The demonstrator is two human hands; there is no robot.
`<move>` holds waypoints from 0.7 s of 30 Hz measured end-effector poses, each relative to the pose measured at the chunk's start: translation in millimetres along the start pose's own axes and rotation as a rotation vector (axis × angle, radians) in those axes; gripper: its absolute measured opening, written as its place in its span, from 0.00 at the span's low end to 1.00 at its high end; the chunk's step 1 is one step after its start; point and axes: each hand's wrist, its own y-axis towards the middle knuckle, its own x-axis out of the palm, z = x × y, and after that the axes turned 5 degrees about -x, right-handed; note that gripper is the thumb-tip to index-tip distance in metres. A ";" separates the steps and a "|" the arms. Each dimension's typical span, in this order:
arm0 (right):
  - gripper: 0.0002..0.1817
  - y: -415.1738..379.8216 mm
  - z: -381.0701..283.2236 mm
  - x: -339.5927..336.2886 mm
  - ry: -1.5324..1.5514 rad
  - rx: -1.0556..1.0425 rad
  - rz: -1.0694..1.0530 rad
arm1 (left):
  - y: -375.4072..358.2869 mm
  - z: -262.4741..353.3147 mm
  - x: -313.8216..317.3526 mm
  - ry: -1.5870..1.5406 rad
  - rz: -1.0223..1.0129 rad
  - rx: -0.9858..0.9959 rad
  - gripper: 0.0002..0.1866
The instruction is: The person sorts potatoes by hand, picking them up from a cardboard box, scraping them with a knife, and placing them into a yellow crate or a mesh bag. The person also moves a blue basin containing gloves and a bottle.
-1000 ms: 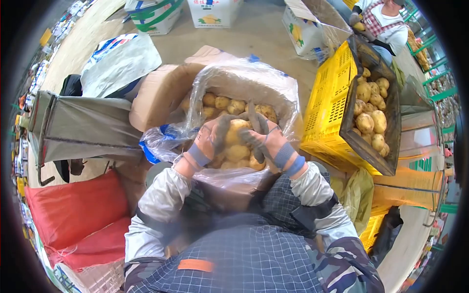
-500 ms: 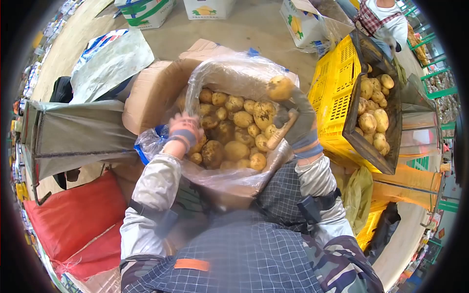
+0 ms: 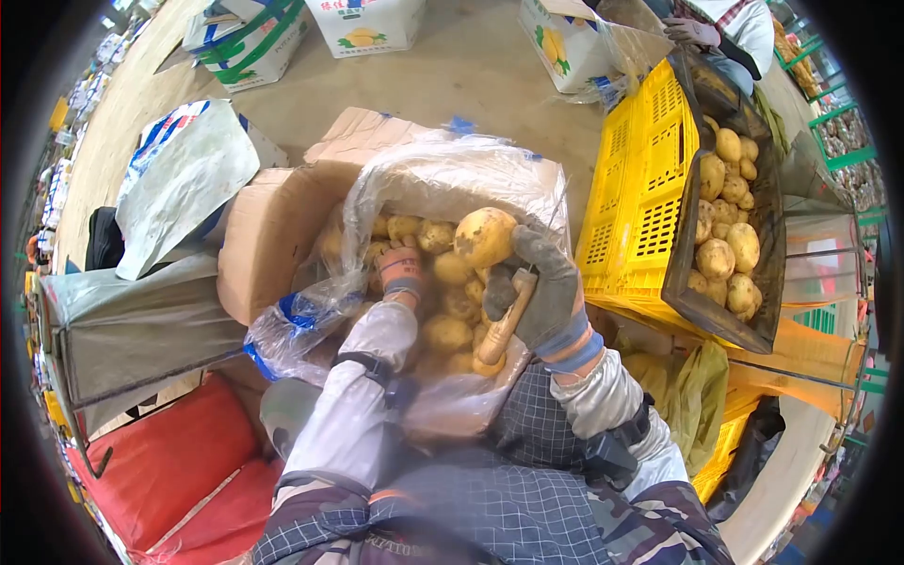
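Observation:
My right hand (image 3: pixel 546 292), in a grey-coated glove, grips a wooden-handled tool (image 3: pixel 507 322); its metal end is mostly hidden. The same hand holds a large potato (image 3: pixel 485 237) at its fingertips, above the other potatoes. My left hand (image 3: pixel 400 268), in an orange-printed glove, is down inside the cardboard box (image 3: pixel 273 235), fingers curled against a potato (image 3: pixel 375 251) at the pile's left side. Its fingertips are partly hidden. Clear plastic liner (image 3: pixel 452 169) covers the box walls, and several potatoes (image 3: pixel 447 331) lie inside.
At right, a yellow crate (image 3: pixel 640 179) supports a dark tilted tray (image 3: pixel 673 268) with several potatoes. Printed cartons (image 3: pixel 365 26) stand on the floor ahead. Red sacks (image 3: pixel 179 452) lie at lower left, beside a grey cloth panel (image 3: pixel 141 315). Another person's gloved hand (image 3: pixel 692 31) shows at top right.
My left hand has moved from the liner's left edge right and into the box among the potatoes. My right hand has shifted left over the pile, carrying the potato and tool.

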 end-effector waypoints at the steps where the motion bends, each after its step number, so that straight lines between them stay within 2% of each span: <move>1: 0.19 0.3 -3.7 0.3 -0.009 0.001 -0.024 | 13.0 -4.9 2.8 -0.006 -0.099 0.021 0.32; 3: 0.19 -3.1 -9.5 2.8 0.003 0.022 -0.048 | 15.3 -14.4 2.5 -0.058 -0.229 0.011 0.32; 5: 0.20 -1.5 -17.8 7.6 0.050 0.023 -0.052 | 17.6 -19.6 -25.4 -0.145 -0.260 -0.031 0.33; 8: 0.20 0.1 -19.7 2.8 0.001 -0.042 -0.105 | 35.6 -40.2 -28.5 -0.040 -0.358 0.027 0.30; 11: 0.20 1.0 -20.7 2.9 0.095 0.039 -0.077 | 35.8 -52.7 -53.8 0.081 -0.422 0.124 0.25; 14: 0.18 5.1 -13.2 3.6 0.099 0.069 -0.110 | 19.5 -52.6 -33.1 0.131 -0.337 0.383 0.23; 17: 0.18 1.1 -16.5 17.6 -0.014 0.022 -0.006 | 19.2 -48.1 -40.0 0.022 -0.329 0.244 0.25; 18: 0.18 2.1 -14.9 14.3 -0.059 -0.009 -0.037 | 17.7 -47.7 -40.4 0.002 -0.331 0.181 0.26; 21: 0.18 4.6 -8.9 8.2 -0.102 -0.023 -0.083 | 2.6 -77.9 -62.1 -0.043 -0.338 0.246 0.27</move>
